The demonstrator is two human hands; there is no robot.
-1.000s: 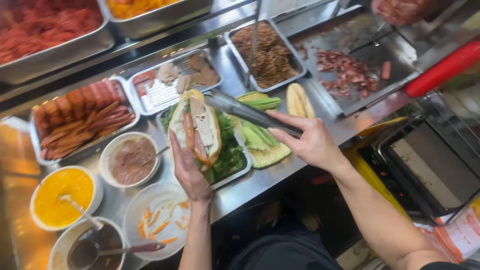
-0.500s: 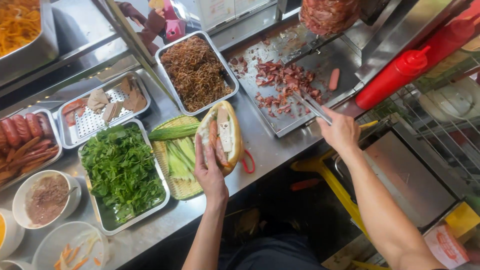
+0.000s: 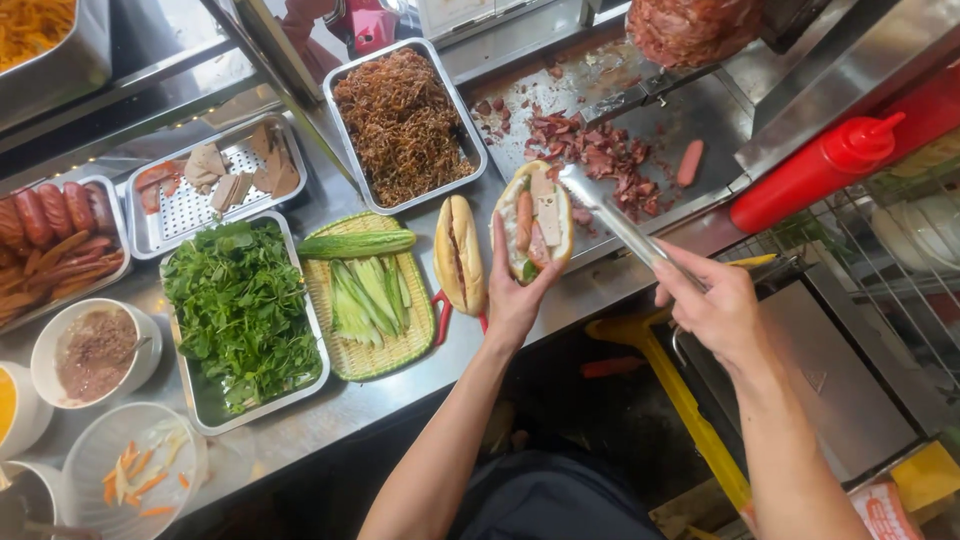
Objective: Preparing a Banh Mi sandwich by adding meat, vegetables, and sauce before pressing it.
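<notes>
The split bread roll filled with sausage and pale slices [image 3: 535, 222] sits cupped in the left hand [image 3: 515, 300], fingers clamped round it, above the steel counter's front edge [image 3: 600, 285]; the right hand [image 3: 712, 305] pinches long metal tongs [image 3: 620, 222] whose tips rest at the filling; chopped red meat [image 3: 600, 150] lies just behind; a second split roll [image 3: 458, 252] lies beside a woven tray of cucumber [image 3: 368, 300].
</notes>
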